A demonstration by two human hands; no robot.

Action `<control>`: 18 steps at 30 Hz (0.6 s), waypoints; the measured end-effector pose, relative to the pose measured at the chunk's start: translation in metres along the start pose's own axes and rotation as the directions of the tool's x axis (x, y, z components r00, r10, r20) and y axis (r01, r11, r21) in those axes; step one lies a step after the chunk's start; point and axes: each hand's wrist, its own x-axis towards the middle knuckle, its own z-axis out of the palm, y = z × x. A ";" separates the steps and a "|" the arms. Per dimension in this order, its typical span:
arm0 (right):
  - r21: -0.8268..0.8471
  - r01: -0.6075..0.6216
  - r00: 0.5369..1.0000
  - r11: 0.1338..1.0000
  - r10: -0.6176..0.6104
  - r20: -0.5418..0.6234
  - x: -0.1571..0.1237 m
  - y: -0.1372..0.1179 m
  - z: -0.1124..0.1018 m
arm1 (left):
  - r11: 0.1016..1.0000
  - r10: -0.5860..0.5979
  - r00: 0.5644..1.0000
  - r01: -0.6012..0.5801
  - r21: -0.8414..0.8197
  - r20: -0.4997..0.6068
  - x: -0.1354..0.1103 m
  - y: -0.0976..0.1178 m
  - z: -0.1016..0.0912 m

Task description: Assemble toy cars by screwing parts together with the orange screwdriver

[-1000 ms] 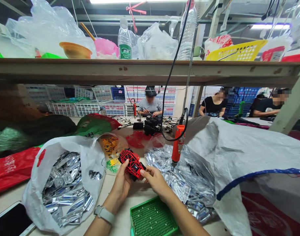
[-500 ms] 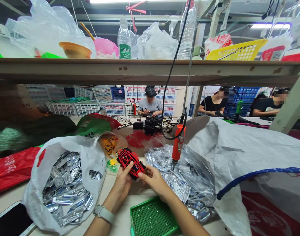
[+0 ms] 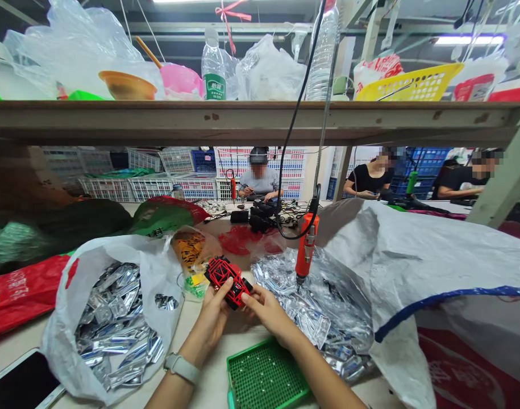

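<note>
A red and black toy car body (image 3: 227, 279) is held above the bench between both hands. My left hand (image 3: 212, 318) grips its near left side, thumb up against the red frame. My right hand (image 3: 266, 311) pinches its right end with the fingertips. An orange electric screwdriver (image 3: 305, 247) hangs on a cable just right of the car, tip down over a heap of silver plastic parts (image 3: 319, 318). A green perforated tray (image 3: 263, 376) lies below my hands.
A white bag (image 3: 67, 318) full of silver parts sits at left, a phone (image 3: 16, 386) at the bottom left corner. A large white woven sack (image 3: 434, 267) fills the right. A cluttered shelf (image 3: 260, 116) runs overhead. Other people work at benches behind.
The toy car has been turned slightly and drawn a little closer between my hands. The hanging screwdriver has swung slightly to the left.
</note>
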 end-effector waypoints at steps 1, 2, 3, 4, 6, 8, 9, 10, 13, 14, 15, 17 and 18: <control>-0.013 0.007 1.000 1.000 -0.007 -0.006 0.000 0.000 0.000 | 1.000 -0.003 1.000 0.003 0.008 -0.005 -0.001 0.001 0.001; -0.029 0.016 1.000 0.999 -0.016 -0.012 0.000 0.001 0.001 | 1.000 -0.003 1.000 0.003 0.014 -0.011 -0.001 0.001 0.001; -0.049 0.027 0.999 0.998 -0.028 -0.019 0.000 0.001 0.001 | 1.000 -0.001 1.000 0.001 0.018 -0.017 -0.001 0.001 0.002; -0.072 0.041 0.999 0.997 -0.043 -0.026 -0.001 0.002 0.002 | 1.000 0.005 1.000 -0.005 0.021 -0.021 -0.002 0.002 0.002; -0.130 0.080 0.995 0.988 -0.086 -0.042 -0.002 0.001 0.005 | 1.000 0.017 1.000 -0.017 0.026 -0.026 -0.002 0.003 0.003; -0.207 0.136 0.986 0.969 -0.152 -0.066 -0.005 -0.001 0.006 | 0.999 0.019 0.999 -0.018 0.027 -0.030 -0.002 0.005 0.003; -0.255 0.169 0.977 0.952 -0.196 -0.084 -0.008 -0.004 0.006 | 1.000 0.015 0.999 -0.014 0.025 -0.036 -0.003 0.006 0.004; -0.307 0.204 0.963 0.930 -0.248 -0.110 -0.010 -0.008 0.005 | 1.000 0.010 0.999 -0.009 0.024 -0.043 -0.003 0.008 0.004; -0.461 0.282 0.854 0.841 -0.439 -0.278 -0.021 -0.025 -0.011 | 0.998 0.002 0.998 0.001 0.055 -0.057 -0.005 0.012 0.006; -0.507 0.284 0.783 0.814 -0.502 -0.367 -0.025 -0.031 -0.020 | 0.997 0.004 0.998 0.000 0.072 -0.066 -0.006 0.013 0.007; -0.548 0.267 0.691 0.792 -0.554 -0.464 -0.028 -0.038 -0.031 | 0.996 0.008 0.997 -0.001 0.088 -0.079 -0.006 0.014 0.007; -0.609 0.175 0.488 0.774 -0.605 -0.629 -0.033 -0.049 -0.055 | 0.994 0.018 0.995 -0.007 0.109 -0.100 -0.007 0.014 0.008; -0.624 0.109 0.412 0.774 -0.606 -0.680 -0.034 -0.054 -0.068 | 0.993 0.023 0.995 -0.011 0.115 -0.099 -0.007 0.014 0.008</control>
